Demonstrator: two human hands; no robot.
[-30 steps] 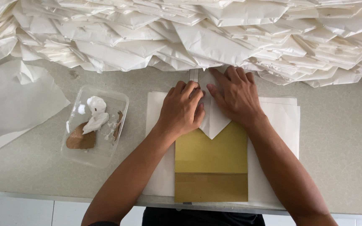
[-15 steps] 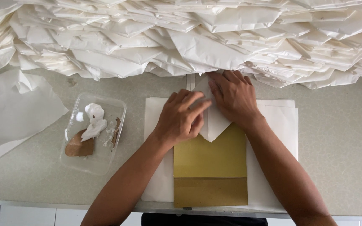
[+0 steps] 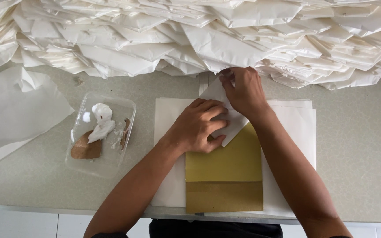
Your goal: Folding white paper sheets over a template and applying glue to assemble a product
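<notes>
A white folded paper piece [image 3: 228,115] with a pointed flap lies on a gold rectangular template [image 3: 224,171], which rests on a stack of white sheets [image 3: 296,132]. My left hand [image 3: 199,125] presses down on the flap's left side with curled fingers. My right hand [image 3: 243,90] pinches the top edge of the same white paper near the big pile.
A large heap of folded white paper pieces [image 3: 190,35] covers the back of the grey table [image 3: 358,150]. A clear plastic tray [image 3: 101,134] holding white paste and a brown scrap sits to the left. Crumpled white sheets [image 3: 14,110] lie at far left.
My right hand has moved up from lying flat on the flap to its top edge and now pinches it. The left hand has shifted slightly right on the flap.
</notes>
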